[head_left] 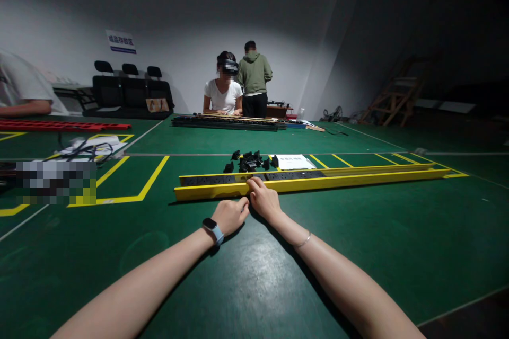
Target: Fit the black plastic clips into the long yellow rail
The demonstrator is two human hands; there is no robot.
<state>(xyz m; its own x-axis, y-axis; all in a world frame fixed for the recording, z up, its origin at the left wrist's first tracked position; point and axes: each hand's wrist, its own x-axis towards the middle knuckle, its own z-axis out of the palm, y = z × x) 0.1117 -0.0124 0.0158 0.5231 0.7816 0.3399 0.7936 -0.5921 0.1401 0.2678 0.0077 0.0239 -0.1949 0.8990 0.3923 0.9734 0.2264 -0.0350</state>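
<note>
Resting at the near wall of a long yellow channel (314, 184), our right hand (263, 198) bends its fingers over the rim; we cannot tell whether they pinch anything. Our left hand (231, 216) is just beside it, on the near side of the channel, with fingers curled in, and we cannot tell whether something is between them. The channel lies across the green table (358, 238) in front of us, its right end well apart from both hands. Inside its left part we see black modules (294, 175). Just beyond the far wall lie loose black pieces (250, 163), with a white card (294, 162) to their right. Across the table we see a person in a white shirt (223, 96) near dark bars (225, 123).
</note>
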